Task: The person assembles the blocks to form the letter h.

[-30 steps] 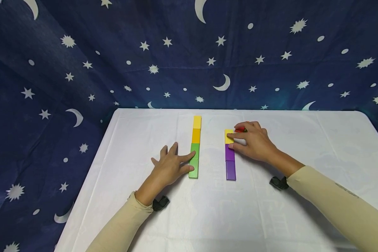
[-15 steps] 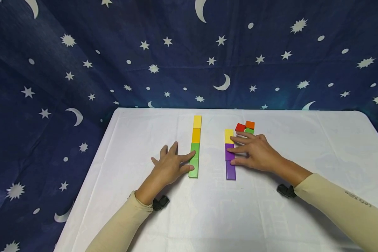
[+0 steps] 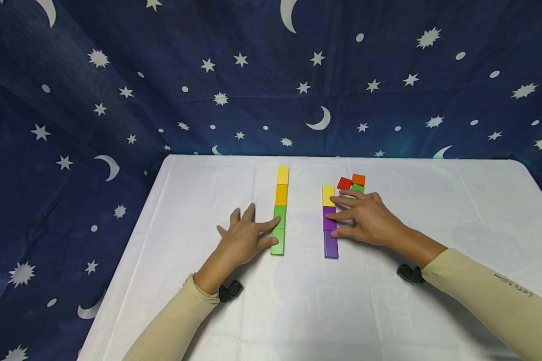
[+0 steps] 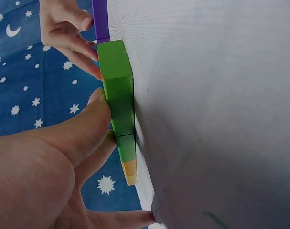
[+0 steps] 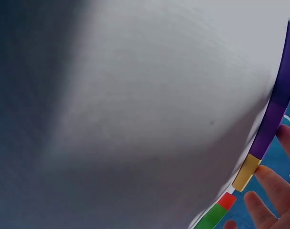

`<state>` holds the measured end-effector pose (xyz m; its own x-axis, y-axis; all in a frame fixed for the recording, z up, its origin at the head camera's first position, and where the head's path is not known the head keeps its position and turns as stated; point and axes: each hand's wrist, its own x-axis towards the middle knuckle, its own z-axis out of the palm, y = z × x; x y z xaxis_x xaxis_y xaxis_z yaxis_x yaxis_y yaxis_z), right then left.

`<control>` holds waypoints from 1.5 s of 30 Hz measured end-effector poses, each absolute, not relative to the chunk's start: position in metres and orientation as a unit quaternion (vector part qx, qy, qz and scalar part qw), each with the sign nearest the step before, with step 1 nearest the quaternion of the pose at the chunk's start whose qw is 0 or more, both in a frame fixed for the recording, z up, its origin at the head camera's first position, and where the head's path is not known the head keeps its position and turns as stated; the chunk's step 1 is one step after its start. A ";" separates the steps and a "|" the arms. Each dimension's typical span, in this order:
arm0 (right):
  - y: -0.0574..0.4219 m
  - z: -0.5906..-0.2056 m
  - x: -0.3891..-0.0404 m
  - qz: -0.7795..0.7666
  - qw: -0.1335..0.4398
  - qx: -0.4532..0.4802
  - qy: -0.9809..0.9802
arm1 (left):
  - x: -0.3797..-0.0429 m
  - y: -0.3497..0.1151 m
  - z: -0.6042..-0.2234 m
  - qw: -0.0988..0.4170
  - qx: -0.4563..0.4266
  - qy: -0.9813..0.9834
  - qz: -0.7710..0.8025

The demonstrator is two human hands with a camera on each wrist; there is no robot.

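Note:
Two straight rows of coloured blocks lie on the white table, running away from me. In the left row are two green blocks, an orange-yellow block and a yellow block at the far end. My left hand rests its index finger and thumb on the green pair, other fingers spread. The right row has two purple blocks with a yellow block beyond them. Across this row my right hand lays its fairly straight fingertips, thumb on the nearer purple block, one finger at the yellow one.
Behind the right hand sit a red block, an orange block and a partly covered green block. A dark blue cloth with moons and stars hangs along the far edge of the white table.
My right hand has slid toward me along its row, from the yellow block onto the purple ones, uncovering the loose red, orange and green blocks. My left hand stays put.

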<state>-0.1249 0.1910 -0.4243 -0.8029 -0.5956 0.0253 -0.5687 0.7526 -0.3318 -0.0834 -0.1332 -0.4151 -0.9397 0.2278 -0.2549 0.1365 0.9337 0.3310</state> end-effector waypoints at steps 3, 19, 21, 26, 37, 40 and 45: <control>0.191 -0.425 -0.125 -0.165 0.037 -0.314 0.934 | -0.083 -0.133 -0.415 0.148 0.093 0.972 0.155; 0.173 -0.415 -0.156 -0.185 -0.028 -0.186 0.965 | -0.082 -0.133 -0.414 0.145 0.095 0.972 0.161; 0.169 -0.414 -0.160 -0.177 -0.026 -0.167 0.970 | -0.082 -0.133 -0.414 0.144 0.096 0.972 0.161; 0.160 -0.412 -0.166 -0.175 -0.004 -0.140 0.975 | -0.082 -0.132 -0.414 0.142 0.096 0.972 0.159; 0.149 -0.414 -0.171 -0.199 0.032 -0.099 0.974 | -0.082 -0.132 -0.413 0.146 0.090 0.973 0.155; 0.147 -0.413 -0.174 -0.219 0.034 -0.097 0.970 | -0.082 -0.132 -0.413 0.147 0.088 0.973 0.154; 0.143 -0.410 -0.179 -0.260 0.040 -0.112 0.958 | -0.083 -0.132 -0.413 0.150 0.090 0.973 0.153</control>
<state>-0.1785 0.1429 -0.4102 -0.9717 -0.2356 -0.0176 -0.1945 0.8399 -0.5066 -0.0826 -0.1319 -0.4134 -0.9388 0.2202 -0.2649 0.1283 0.9372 0.3244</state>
